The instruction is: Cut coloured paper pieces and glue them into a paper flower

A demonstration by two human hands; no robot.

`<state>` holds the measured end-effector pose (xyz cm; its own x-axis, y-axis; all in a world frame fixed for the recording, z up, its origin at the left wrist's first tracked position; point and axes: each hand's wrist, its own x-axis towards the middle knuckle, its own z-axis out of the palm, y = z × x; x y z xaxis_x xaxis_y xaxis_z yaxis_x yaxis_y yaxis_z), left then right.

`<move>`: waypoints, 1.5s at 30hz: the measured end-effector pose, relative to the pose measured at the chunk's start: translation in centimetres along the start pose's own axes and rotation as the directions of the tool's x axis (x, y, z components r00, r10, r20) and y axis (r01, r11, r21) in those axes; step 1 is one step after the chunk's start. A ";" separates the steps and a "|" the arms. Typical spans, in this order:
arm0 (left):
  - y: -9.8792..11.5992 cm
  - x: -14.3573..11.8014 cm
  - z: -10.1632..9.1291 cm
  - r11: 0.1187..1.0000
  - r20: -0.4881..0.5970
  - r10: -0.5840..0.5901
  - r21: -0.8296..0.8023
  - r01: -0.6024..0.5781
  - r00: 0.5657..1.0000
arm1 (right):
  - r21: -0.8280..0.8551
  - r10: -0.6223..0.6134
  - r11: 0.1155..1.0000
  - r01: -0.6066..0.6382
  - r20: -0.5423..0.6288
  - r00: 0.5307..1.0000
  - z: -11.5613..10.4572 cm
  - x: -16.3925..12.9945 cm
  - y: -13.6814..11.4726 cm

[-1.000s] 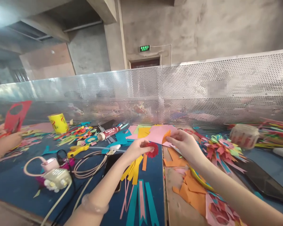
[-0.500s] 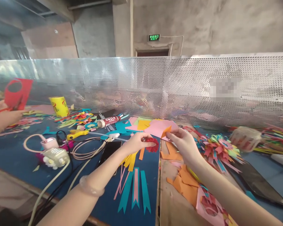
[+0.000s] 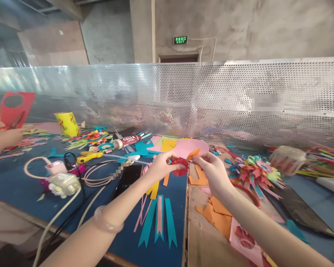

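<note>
Between the thumb and fingers of my left hand (image 3: 166,166) is a red paper flower (image 3: 180,167) with a ruffled edge. My right hand (image 3: 210,168) pinches a small orange paper piece (image 3: 194,154), held right beside the flower; whether the two touch I cannot tell. Under my hands lie yellow paper strips (image 3: 154,189) and orange paper scraps (image 3: 215,211). Nearer to me, teal ribbon-shaped strips (image 3: 171,222) with notched ends lie on the blue tabletop, one with a pink strip (image 3: 159,218) on it.
A phone (image 3: 126,181) and coiled cable lie left of my left arm, near a plugged power adapter (image 3: 64,183). Further right sit a colourful paper rosette (image 3: 256,174), a plastic tub (image 3: 288,161) and a dark slab (image 3: 306,211). At far left, another person's hands cut red paper (image 3: 16,109) with scissors.
My hands have come closer together, bringing the orange piece up to the red flower. The view has shifted slightly, and the phone screen now shows lit digits.
</note>
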<state>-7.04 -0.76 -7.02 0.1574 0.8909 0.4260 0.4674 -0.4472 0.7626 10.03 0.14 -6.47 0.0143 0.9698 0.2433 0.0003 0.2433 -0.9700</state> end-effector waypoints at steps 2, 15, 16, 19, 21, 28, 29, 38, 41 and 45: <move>0.0 0.0 0.1 1.000 0.003 -0.010 -0.021 0.010 1.000 | -0.007 0.014 1.000 -0.014 -0.008 1.000 0.0 0.0 0.0; -0.3 -0.1 0.4 0.997 0.024 -0.020 -0.071 0.022 1.000 | 0.002 0.033 0.999 -0.033 0.013 0.999 0.3 -0.4 0.1; -0.3 -0.1 0.4 0.997 0.026 -0.017 -0.071 0.019 1.000 | -0.001 0.037 0.999 -0.037 0.015 0.999 0.3 -0.4 0.1; -0.2 -0.1 0.5 0.998 0.024 -0.013 -0.059 0.014 1.000 | 0.004 0.052 0.999 -0.053 0.020 0.998 0.3 -0.5 0.0; -0.2 -0.1 0.5 0.999 0.018 -0.013 -0.043 0.013 1.000 | 0.021 0.060 0.998 -0.061 0.023 0.998 0.4 -0.5 0.0; -0.2 0.0 0.5 1.000 0.028 0.001 -0.031 0.000 1.000 | 0.048 0.070 0.996 -0.071 0.039 0.997 0.3 -0.6 0.0; -0.2 0.0 0.5 1.000 0.030 -0.002 -0.031 0.003 1.000 | 0.049 0.068 0.996 -0.070 0.040 0.997 0.4 -0.6 0.1; -0.7 0.1 0.7 0.995 0.055 -0.032 -0.097 0.037 0.998 | 0.067 0.068 0.995 -0.071 0.047 0.997 0.5 -0.5 0.2; -0.9 0.1 0.8 0.992 0.067 -0.041 -0.118 0.049 0.997 | 0.070 0.066 0.995 -0.070 0.053 0.996 0.5 -0.5 0.3; -1.0 0.2 0.7 0.989 0.084 -0.058 -0.129 0.069 0.995 | 0.066 0.060 0.996 -0.064 0.060 0.996 0.4 -0.5 0.3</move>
<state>-6.82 -0.10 -8.05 0.2027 0.9189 0.3384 0.3605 -0.3913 0.8467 9.59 -0.25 -6.89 -0.0460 0.9818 0.1845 -0.0667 0.1813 -0.9812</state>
